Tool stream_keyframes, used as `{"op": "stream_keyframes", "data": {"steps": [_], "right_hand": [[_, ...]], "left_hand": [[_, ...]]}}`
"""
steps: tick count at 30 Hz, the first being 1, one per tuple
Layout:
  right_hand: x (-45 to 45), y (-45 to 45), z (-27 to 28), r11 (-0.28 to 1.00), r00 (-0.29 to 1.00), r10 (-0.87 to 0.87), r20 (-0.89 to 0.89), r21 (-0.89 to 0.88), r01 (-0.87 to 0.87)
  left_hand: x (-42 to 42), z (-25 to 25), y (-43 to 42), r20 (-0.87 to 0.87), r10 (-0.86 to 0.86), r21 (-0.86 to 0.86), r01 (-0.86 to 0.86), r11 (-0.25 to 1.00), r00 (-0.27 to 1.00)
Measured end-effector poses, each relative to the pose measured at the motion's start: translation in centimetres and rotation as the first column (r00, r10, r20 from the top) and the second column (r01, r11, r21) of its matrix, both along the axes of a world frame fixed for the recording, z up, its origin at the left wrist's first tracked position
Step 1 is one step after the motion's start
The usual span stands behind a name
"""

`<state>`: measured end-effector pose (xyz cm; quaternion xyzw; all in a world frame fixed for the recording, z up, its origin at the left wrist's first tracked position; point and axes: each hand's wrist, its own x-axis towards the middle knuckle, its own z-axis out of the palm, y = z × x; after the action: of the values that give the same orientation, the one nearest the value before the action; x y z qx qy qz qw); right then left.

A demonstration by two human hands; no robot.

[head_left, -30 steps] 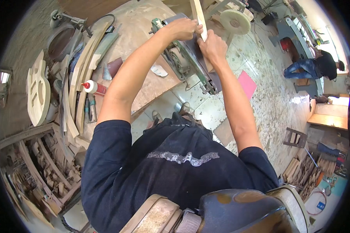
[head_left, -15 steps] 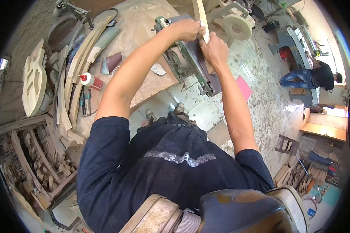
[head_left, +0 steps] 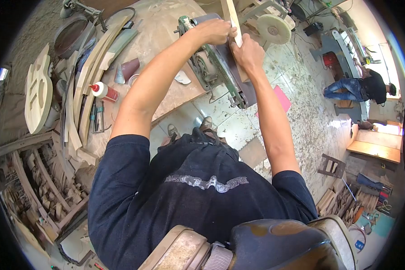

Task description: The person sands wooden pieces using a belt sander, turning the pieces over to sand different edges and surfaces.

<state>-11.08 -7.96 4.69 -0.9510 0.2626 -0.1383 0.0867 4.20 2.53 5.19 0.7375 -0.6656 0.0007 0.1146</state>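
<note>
Guitar-body-shaped wooden blank [head_left: 40, 112]: far left, beside the desk [head_left: 157, 40].
Curved wooden pieces [head_left: 82, 83]: bunched on the desk's left side, running up and to the right.
Glue bottle [head_left: 105, 92]: lying on the desk, red nozzle pointing left.
Left hand [head_left: 217, 31]: curled closed on the wooden strip [head_left: 231, 15], thumb at its left edge.
Belt sander [head_left: 224, 69]: at the desk's right edge, under the hands; strip-to-belt contact, cannot tell.
Strip position and axis: above the sander; long axis runs away from the wearer, leaning slightly left, roughly along the belt; far end beyond the top edge of view.
Right hand [head_left: 249, 51]: gripping the strip, nearer the wearer than the left.
Disc wheel [head_left: 273, 29]: right of the strip, apart.
Pink sheet [head_left: 281, 98]: on the floor, right of the sander.
</note>
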Motion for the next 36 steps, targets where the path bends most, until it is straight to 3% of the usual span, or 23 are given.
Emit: {"op": "stream_keyframes", "data": {"steps": [2,5,8,11,17,29,32,36], "right_hand": [[-0.2,0.1,0.0,1.000,1.000,-0.001,0.008,-0.006,0.001],[-0.5,0.0,-0.5,1.000,0.999,0.019,0.046,-0.015,-0.018],[-0.7,0.5,0.0,1.000,0.998,0.021,0.052,-0.010,-0.020],[-0.6,0.6,-0.1,0.998,0.999,0.017,0.028,-0.065,-0.015],[-0.5,0.9,0.2,0.996,1.000,-0.004,-0.014,-0.088,0.003],[-0.6,0.5,0.3,0.995,0.999,0.006,-0.041,-0.095,-0.010],[-0.8,0.2,-0.1,0.996,1.000,0.011,-0.026,-0.093,-0.014],[-1.2,0.1,-0.1,0.995,1.000,0.029,-0.007,-0.095,-0.029]], "left_hand": [[0.0,-0.3,0.0,0.021,-0.001,-0.021,0.002,1.000,1.000],[0.7,-0.9,-0.7,-0.081,0.053,0.025,-0.051,0.998,0.995],[-0.7,2.2,0.4,-0.151,0.131,0.098,-0.117,0.988,0.980],[0.6,0.1,-0.6,-0.114,0.035,0.032,-0.032,0.999,0.993],[0.1,1.0,0.1,-0.090,-0.017,-0.022,0.015,1.000,0.996],[-0.8,2.3,0.6,-0.098,0.076,0.018,-0.075,0.997,0.992],[0.2,0.5,0.0,-0.119,-0.023,-0.094,0.012,0.996,0.993],[0.2,1.2,0.2,-0.147,-0.010,-0.058,0.001,0.998,0.989]]}}
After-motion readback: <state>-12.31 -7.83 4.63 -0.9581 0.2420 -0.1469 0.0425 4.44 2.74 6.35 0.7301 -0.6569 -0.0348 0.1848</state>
